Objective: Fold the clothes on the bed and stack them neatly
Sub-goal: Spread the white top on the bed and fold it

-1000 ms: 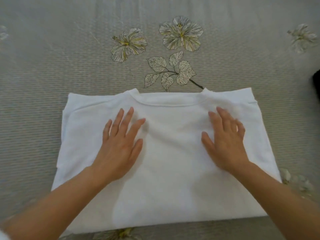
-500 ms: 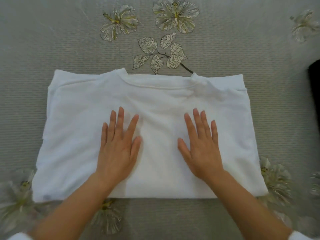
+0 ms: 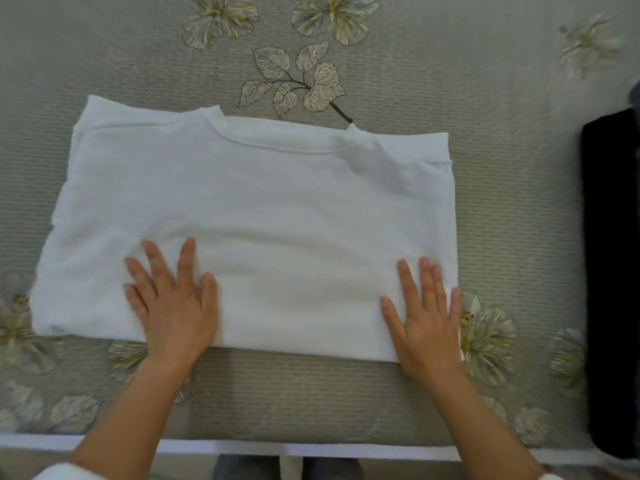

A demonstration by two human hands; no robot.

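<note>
**both hands flat on a folded white shirt on the bed**

a white shirt (image 3: 277, 209) lies folded into a wide rectangle on the bed (image 3: 502, 202). its collar (image 3: 277, 147) is on the far side and its folded edge is nearest the person. the cloth lies mostly smooth, with a shallow crease running across it just beyond the hands.

the left hand (image 3: 176, 306) rests palm down on the shirt's near edge, left of the middle. its fingers (image 3: 187, 265) are straight and spread apart, and they grip nothing. the heel of the hand lies over the fold line, and the wrist is over the bare bed cover.

the right hand (image 3: 429, 320) rests palm down on the shirt's near right corner. its fingers (image 3: 408, 285) are straight and lie close together with the thumb held out to the side. they too press flat and do not pinch. the little finger lies along the shirt's right edge.

the bed cover is a grey-green ribbed cloth printed with pale flowers (image 3: 332, 15) and a sprig of leaves (image 3: 298, 81), which sits just beyond the collar. more flowers show near the shirt's near corners.

a black cloth (image 3: 609, 271) lies at the right edge of the view, apart from the shirt. what sort of garment it is cannot be told. a white strip (image 3: 242, 446) runs along the near side of the bed, and a white cuff (image 3: 59, 472) shows at the left forearm.
</note>
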